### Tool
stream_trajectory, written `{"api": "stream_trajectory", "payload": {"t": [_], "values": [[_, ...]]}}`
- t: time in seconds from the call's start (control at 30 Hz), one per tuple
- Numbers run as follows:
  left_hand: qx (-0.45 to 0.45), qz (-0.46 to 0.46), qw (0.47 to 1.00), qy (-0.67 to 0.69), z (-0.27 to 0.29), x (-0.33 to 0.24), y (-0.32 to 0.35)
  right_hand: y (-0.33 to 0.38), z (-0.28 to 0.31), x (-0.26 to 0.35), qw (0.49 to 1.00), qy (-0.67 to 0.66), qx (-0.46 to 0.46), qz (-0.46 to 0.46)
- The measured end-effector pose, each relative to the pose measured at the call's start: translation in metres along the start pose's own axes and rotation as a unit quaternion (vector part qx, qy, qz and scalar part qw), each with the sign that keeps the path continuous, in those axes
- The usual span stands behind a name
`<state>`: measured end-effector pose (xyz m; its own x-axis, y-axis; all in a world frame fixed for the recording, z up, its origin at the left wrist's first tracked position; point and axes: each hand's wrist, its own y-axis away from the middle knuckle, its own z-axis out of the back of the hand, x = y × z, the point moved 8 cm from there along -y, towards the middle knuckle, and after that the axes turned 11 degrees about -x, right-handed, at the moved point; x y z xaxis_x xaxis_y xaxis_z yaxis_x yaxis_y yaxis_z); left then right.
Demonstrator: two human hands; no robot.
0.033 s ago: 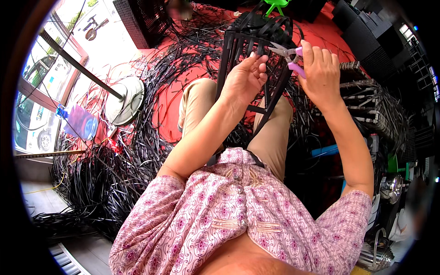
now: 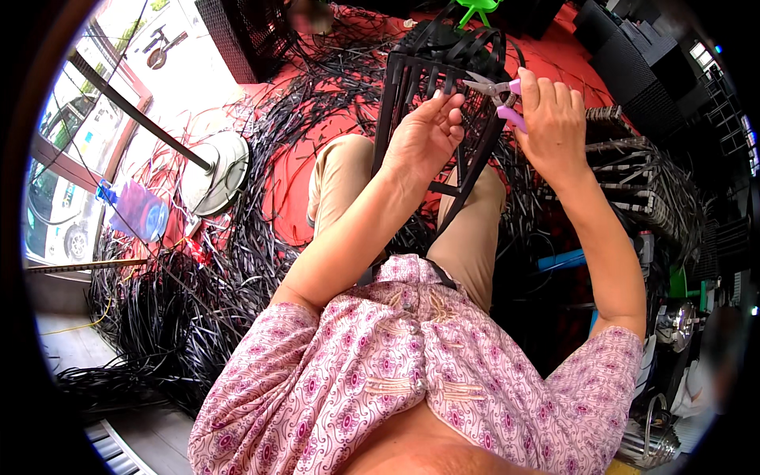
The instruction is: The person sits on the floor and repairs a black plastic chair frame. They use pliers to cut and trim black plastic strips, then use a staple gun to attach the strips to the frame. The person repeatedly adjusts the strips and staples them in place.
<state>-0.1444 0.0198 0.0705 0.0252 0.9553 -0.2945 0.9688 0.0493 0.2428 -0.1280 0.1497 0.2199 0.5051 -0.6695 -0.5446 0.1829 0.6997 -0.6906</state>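
Observation:
My right hand point(image 2: 552, 131) grips the purple handles of a pair of pruning shears point(image 2: 513, 117). Their pointed blades are spread and aim left, over the black frame point(image 2: 385, 111) that stands between my knees. My left hand point(image 2: 423, 138) is just left of the blades with its fingers curled and thumb against them. Whatever it pinches is too small or hidden to make out; black strips run close by its fingertips. Loops of flat black strip point(image 2: 497, 49) rise from the frame's top, and its near side shows bars and open gaps.
Heaps of loose black strips point(image 2: 198, 317) cover much of the red floor point(image 2: 332, 99). To the left are a round stand base point(image 2: 215, 174) and a clear blue-tinted water jug point(image 2: 142, 210). Stacked woven pieces point(image 2: 633, 170) stand at right, and a green stool point(image 2: 477, 6) at the far side.

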Motion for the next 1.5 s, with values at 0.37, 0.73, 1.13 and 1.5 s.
{"api": "stream_trajectory", "payload": {"t": [0.37, 0.73, 1.13, 1.5], "values": [[-0.011, 0.014, 0.999, 0.035, -0.004, -0.003, 0.008, -0.005, -0.024, 0.011, 0.999, 0.031, 0.018, 0.024], [0.006, 0.046, 0.997, 0.069, -0.008, -0.002, -0.012, -0.023, -0.014, 0.015, 0.994, 0.068, -0.042, 0.073], [-0.041, 0.072, 0.981, 0.177, -0.018, -0.002, -0.007, -0.032, -0.028, 0.007, 0.997, 0.014, 0.006, 0.082], [-0.053, 0.035, 0.986, 0.157, -0.026, -0.010, -0.008, -0.020, -0.041, 0.016, 0.996, 0.048, 0.037, 0.063]]}}
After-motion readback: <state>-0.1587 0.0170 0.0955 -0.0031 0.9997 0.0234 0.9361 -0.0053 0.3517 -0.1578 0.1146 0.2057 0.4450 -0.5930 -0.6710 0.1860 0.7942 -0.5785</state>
